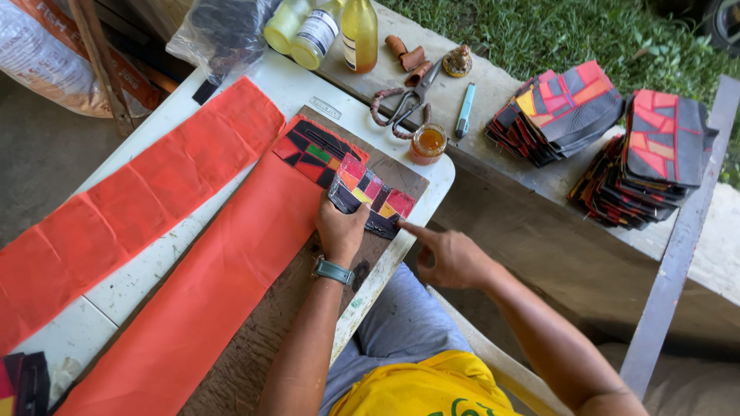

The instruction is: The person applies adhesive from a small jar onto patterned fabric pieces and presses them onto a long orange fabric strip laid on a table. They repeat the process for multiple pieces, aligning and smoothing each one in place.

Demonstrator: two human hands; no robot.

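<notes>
My left hand [339, 229], with a teal watch on its wrist, presses down on a small patchwork piece [371, 195] of black, red, pink and yellow that lies on a wooden board [266, 327]. My right hand [447, 254] points its forefinger at the near right corner of that piece, touching its edge. A second patchwork piece [314, 150] lies just beyond, on the end of a long orange-red fabric strip [208, 293].
Another orange-red strip [131, 200] lies on the white table [139, 277]. On the concrete ledge are scissors [405, 100], a small jar of amber liquid [428, 143], a blue cutter [465, 110], bottles [359, 32] and two stacks of patchwork pieces [563, 112] [655, 154].
</notes>
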